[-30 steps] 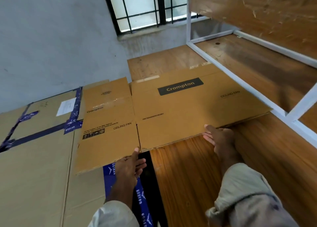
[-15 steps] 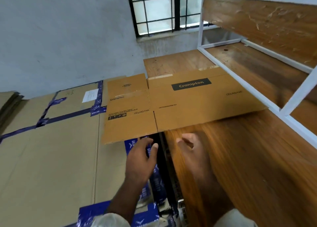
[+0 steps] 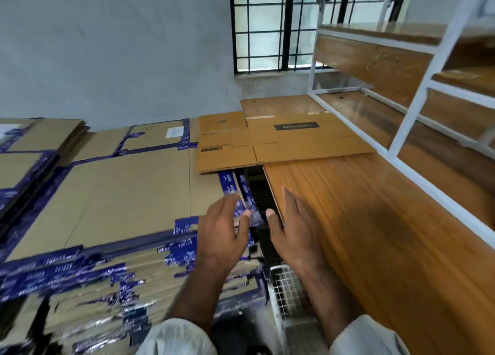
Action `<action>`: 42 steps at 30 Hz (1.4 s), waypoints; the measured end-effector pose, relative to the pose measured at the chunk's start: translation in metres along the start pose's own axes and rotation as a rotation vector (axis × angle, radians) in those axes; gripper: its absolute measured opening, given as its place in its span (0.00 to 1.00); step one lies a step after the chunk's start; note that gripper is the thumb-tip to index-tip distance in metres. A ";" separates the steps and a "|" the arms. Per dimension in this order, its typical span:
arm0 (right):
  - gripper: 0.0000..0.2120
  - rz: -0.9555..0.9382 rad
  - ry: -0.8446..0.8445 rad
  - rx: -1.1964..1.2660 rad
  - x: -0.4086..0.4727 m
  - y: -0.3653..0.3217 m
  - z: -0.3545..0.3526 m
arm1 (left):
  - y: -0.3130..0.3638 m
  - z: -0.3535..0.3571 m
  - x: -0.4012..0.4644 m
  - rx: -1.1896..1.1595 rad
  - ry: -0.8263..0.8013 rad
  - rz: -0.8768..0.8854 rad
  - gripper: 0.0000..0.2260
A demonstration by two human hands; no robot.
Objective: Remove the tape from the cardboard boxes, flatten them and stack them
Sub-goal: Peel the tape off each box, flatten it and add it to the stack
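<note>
A flattened brown Crompton box (image 3: 281,140) lies flat, bridging the wooden table (image 3: 375,234) and a tall stack of flattened cardboard (image 3: 112,194) with blue tape strips. My left hand (image 3: 223,234) and my right hand (image 3: 294,231) hover well in front of the box, palms facing each other over the gap between stack and table. Both hands have relaxed, straight fingers and hold nothing.
A second pile of flattened cardboard (image 3: 34,145) sits at the far left. A white-framed wooden shelf unit (image 3: 412,108) stands on the table at the right. A wire mesh basket (image 3: 289,295) shows in the gap below my hands. A barred window (image 3: 270,25) is behind.
Both hands let go of the Crompton box's near edge and pulled back toward me. The box now lies still, and the view has risen and drawn back.
</note>
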State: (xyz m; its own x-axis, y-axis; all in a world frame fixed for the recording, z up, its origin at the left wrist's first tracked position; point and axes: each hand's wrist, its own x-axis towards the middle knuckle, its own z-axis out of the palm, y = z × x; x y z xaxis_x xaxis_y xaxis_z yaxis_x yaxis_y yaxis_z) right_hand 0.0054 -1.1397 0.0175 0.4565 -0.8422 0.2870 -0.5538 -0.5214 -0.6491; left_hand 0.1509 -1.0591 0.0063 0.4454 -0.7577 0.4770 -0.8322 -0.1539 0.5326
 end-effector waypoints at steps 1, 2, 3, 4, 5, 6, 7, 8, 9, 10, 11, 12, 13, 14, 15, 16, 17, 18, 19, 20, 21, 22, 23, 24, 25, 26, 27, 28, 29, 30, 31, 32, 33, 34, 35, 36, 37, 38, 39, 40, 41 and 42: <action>0.31 -0.013 0.007 -0.029 -0.020 -0.005 -0.010 | 0.010 -0.008 -0.016 -0.005 0.011 0.008 0.21; 0.31 -0.020 0.013 -0.042 -0.039 -0.009 -0.020 | 0.020 -0.016 -0.033 -0.010 0.021 0.015 0.22; 0.31 -0.021 0.022 -0.044 -0.058 -0.013 -0.030 | 0.031 -0.022 -0.048 -0.014 0.028 0.020 0.23; 0.32 -0.018 0.037 -0.048 -0.078 -0.017 -0.041 | 0.042 -0.029 -0.064 -0.018 0.031 0.025 0.23; 0.33 -0.011 0.053 -0.055 -0.098 -0.020 -0.052 | 0.053 -0.034 -0.080 -0.024 0.030 0.028 0.24; 0.33 -0.003 0.067 -0.065 -0.117 -0.022 -0.062 | 0.064 -0.039 -0.095 -0.029 0.026 0.029 0.24; 0.33 0.001 0.078 -0.078 -0.134 -0.022 -0.073 | 0.075 -0.043 -0.109 -0.035 0.022 0.034 0.24; 0.33 0.006 0.082 -0.095 -0.151 -0.021 -0.083 | 0.086 -0.047 -0.123 -0.039 0.019 0.040 0.24; 0.32 0.010 0.081 -0.109 -0.167 -0.020 -0.094 | 0.096 -0.051 -0.135 -0.035 0.013 0.046 0.25; 0.32 0.008 0.078 -0.117 -0.180 -0.018 -0.103 | 0.105 -0.054 -0.148 -0.026 0.004 0.046 0.25; 0.31 0.001 0.075 -0.118 -0.193 -0.017 -0.111 | 0.114 -0.059 -0.160 -0.016 -0.003 0.045 0.25; 0.31 -0.001 0.069 -0.114 -0.205 -0.017 -0.119 | 0.122 -0.063 -0.173 -0.009 -0.004 0.046 0.25; 0.31 -0.003 0.057 -0.108 -0.216 -0.017 -0.124 | 0.129 -0.068 -0.185 -0.004 -0.002 0.048 0.25; 0.31 -0.003 0.041 -0.105 -0.228 -0.017 -0.128 | 0.134 -0.072 -0.198 0.003 0.006 0.051 0.25; 0.31 -0.007 0.023 -0.111 -0.239 -0.017 -0.132 | 0.138 -0.076 -0.211 0.011 0.015 0.054 0.25; 0.31 -0.015 0.007 -0.120 -0.250 -0.017 -0.134 | 0.140 -0.081 -0.224 0.019 0.025 0.053 0.24; 0.32 -0.027 -0.011 -0.127 -0.262 -0.016 -0.136 | 0.143 -0.085 -0.238 0.030 0.035 0.043 0.25; 0.32 -0.043 -0.024 -0.128 -0.275 -0.015 -0.138 | 0.146 -0.088 -0.252 0.046 0.041 0.031 0.25; 0.33 -0.058 -0.037 -0.125 -0.288 -0.013 -0.141 | 0.151 -0.091 -0.266 0.063 0.041 0.019 0.26; 0.33 -0.069 -0.053 -0.127 -0.302 -0.010 -0.144 | 0.157 -0.093 -0.283 0.078 0.036 0.008 0.28; 0.33 -0.082 -0.066 -0.136 -0.314 -0.006 -0.148 | 0.163 -0.095 -0.299 0.094 0.027 0.001 0.28; 0.33 -0.093 -0.071 -0.149 -0.327 -0.002 -0.152 | 0.170 -0.096 -0.314 0.109 0.011 -0.003 0.29; 0.34 -0.101 -0.074 -0.161 -0.340 0.002 -0.156 | 0.177 -0.096 -0.329 0.123 -0.004 -0.011 0.29; 0.34 -0.104 -0.084 -0.169 -0.352 0.006 -0.161 | 0.184 -0.095 -0.343 0.134 -0.016 -0.027 0.29; 0.35 -0.099 -0.100 -0.165 -0.365 0.008 -0.164 | 0.190 -0.095 -0.358 0.137 -0.031 -0.051 0.29; 0.35 -0.093 -0.115 -0.153 -0.378 0.010 -0.166 | 0.195 -0.096 -0.371 0.134 -0.052 -0.074 0.30; 0.35 -0.089 -0.129 -0.140 -0.390 0.011 -0.169 | 0.200 -0.098 -0.384 0.131 -0.074 -0.091 0.30; 0.36 -0.086 -0.139 -0.128 -0.401 0.010 -0.170 | 0.205 -0.101 -0.395 0.135 -0.093 -0.105 0.30; 0.36 -0.087 -0.145 -0.117 -0.411 0.010 -0.170 | 0.208 -0.106 -0.407 0.144 -0.110 -0.117 0.30; 0.37 -0.097 -0.155 -0.111 -0.421 0.007 -0.168 | 0.210 -0.111 -0.418 0.158 -0.124 -0.128 0.31; 0.36 -0.116 -0.178 -0.106 -0.432 0.003 -0.164 | 0.211 -0.119 -0.432 0.172 -0.126 -0.144 0.31; 0.36 -0.130 -0.202 -0.100 -0.440 -0.002 -0.160 | 0.211 -0.127 -0.443 0.184 -0.127 -0.160 0.31; 0.36 -0.143 -0.225 -0.089 -0.447 -0.009 -0.157 | 0.210 -0.136 -0.452 0.198 -0.127 -0.179 0.31; 0.36 -0.167 -0.243 -0.075 -0.456 -0.018 -0.152 | 0.208 -0.147 -0.463 0.218 -0.121 -0.203 0.31; 0.35 -0.197 -0.257 -0.061 -0.464 -0.028 -0.148 | 0.205 -0.159 -0.474 0.239 -0.116 -0.226 0.31; 0.35 -0.225 -0.272 -0.051 -0.472 -0.037 -0.143 | 0.200 -0.171 -0.484 0.258 -0.115 -0.254 0.31; 0.36 -0.249 -0.288 -0.044 -0.480 -0.047 -0.139 | 0.195 -0.183 -0.493 0.273 -0.115 -0.291 0.31; 0.37 -0.270 -0.304 -0.035 -0.489 -0.057 -0.134 | 0.190 -0.195 -0.503 0.286 -0.107 -0.329 0.31; 0.38 -0.290 -0.320 -0.029 -0.497 -0.067 -0.128 | 0.185 -0.206 -0.513 0.292 -0.095 -0.367 0.31; 0.38 -0.307 -0.343 -0.026 -0.505 -0.076 -0.122 | 0.180 -0.218 -0.522 0.294 -0.077 -0.400 0.30; 0.37 -0.326 -0.373 -0.022 -0.513 -0.087 -0.115 | 0.176 -0.230 -0.533 0.293 -0.056 -0.430 0.30; 0.37 -0.346 -0.408 -0.017 -0.522 -0.098 -0.107 | 0.169 -0.241 -0.544 0.290 -0.035 -0.460 0.30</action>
State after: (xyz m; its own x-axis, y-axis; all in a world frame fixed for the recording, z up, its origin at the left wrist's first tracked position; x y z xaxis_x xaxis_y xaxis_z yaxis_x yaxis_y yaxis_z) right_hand -0.2528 -0.6635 0.0067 0.8461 -0.5007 0.1829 -0.3328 -0.7642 -0.5525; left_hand -0.1524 -0.5203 0.0058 0.7778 -0.5909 0.2139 -0.6133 -0.6393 0.4638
